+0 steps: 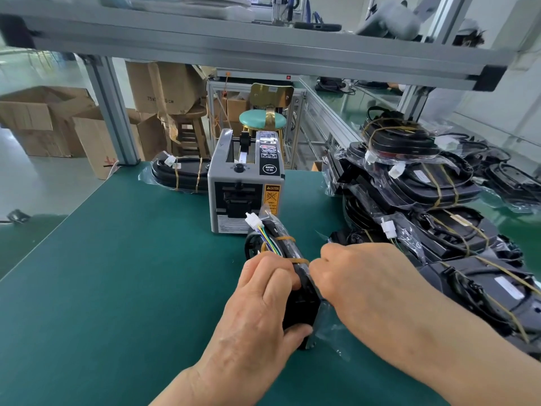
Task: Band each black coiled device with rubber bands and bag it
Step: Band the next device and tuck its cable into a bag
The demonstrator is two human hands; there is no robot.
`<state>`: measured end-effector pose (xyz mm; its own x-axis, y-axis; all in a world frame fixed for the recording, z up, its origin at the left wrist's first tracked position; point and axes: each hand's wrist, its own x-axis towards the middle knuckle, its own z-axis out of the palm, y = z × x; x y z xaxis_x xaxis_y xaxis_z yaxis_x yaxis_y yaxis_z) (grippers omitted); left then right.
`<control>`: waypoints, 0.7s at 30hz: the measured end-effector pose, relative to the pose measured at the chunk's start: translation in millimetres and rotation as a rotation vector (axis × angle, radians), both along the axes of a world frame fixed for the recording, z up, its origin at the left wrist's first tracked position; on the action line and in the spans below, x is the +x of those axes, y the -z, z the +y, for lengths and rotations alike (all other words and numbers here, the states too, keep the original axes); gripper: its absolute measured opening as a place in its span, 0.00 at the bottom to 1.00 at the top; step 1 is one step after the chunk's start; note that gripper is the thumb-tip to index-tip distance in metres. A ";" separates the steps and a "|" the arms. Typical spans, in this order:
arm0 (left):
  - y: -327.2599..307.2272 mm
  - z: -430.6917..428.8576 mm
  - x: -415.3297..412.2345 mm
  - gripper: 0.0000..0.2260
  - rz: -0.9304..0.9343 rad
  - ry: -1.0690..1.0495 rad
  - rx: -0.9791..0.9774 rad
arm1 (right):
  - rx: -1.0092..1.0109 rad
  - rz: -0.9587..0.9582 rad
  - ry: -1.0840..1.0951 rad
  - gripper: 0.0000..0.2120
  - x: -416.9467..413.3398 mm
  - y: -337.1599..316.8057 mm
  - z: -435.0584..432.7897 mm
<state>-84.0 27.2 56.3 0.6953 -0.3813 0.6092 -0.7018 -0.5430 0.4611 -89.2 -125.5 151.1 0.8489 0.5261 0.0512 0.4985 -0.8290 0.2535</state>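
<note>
"SEMI", "CAUTION" label on tape dispenser (245,183); "75x…0 CM" on carton (164,89).

The scene is bright and evenly lit with cool, diffuse light and no harsh glare. Daylight washes out the floor (20,71) at ten o'clock and the far wall at two o'clock. Shadows on the green mat (117,273) are soft, darkest just under the left hand (263,303). Wide-angle distortion bends the shelf frame (234,45) at twelve o'clock. Motion blur smears the upper shelf items and the edges at three o'clock; the centre stays fairly sharp.
</note>
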 end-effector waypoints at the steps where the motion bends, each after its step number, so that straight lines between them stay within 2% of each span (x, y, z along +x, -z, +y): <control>1: -0.2 0.9 -0.2 0.31 0.003 -0.006 0.001 | 0.013 -0.023 -0.013 0.22 0.4 -0.1 -1.6; 3: -0.6 2.9 -0.8 0.29 0.013 -0.019 0.006 | 0.102 -0.117 -0.047 0.23 2.3 6.9 -9.5; 6: -1.3 4.7 -1.9 0.29 0.016 -0.033 0.007 | 0.328 -0.278 -0.072 0.15 2.1 28.0 -16.0; 9: -2.2 4.8 -2.2 0.29 0.012 -0.025 0.014 | 0.633 -0.379 0.031 0.09 -1.6 46.1 -11.2; 12: -2.2 4.7 -0.2 0.28 0.009 -0.011 0.025 | 0.763 -0.373 0.137 0.08 -6.3 56.4 -7.0; 15: -2.8 4.5 1.4 0.28 0.010 -0.009 0.037 | 0.634 -0.306 0.128 0.07 -6.6 43.9 -9.5; 19: -3.1 3.5 2.0 0.28 0.012 0.008 0.032 | 0.341 -0.152 0.074 0.09 -2.4 19.5 -13.7; 21: -3.6 3.5 2.1 0.28 0.016 0.011 0.030 | 0.212 -0.081 0.068 0.07 2.7 13.4 -12.4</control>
<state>-82.0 30.7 59.9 0.7003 -0.4069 0.5865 -0.7006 -0.5492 0.4556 -86.5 -138.0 137.8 0.8707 0.4380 0.2237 0.4249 -0.8990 0.1065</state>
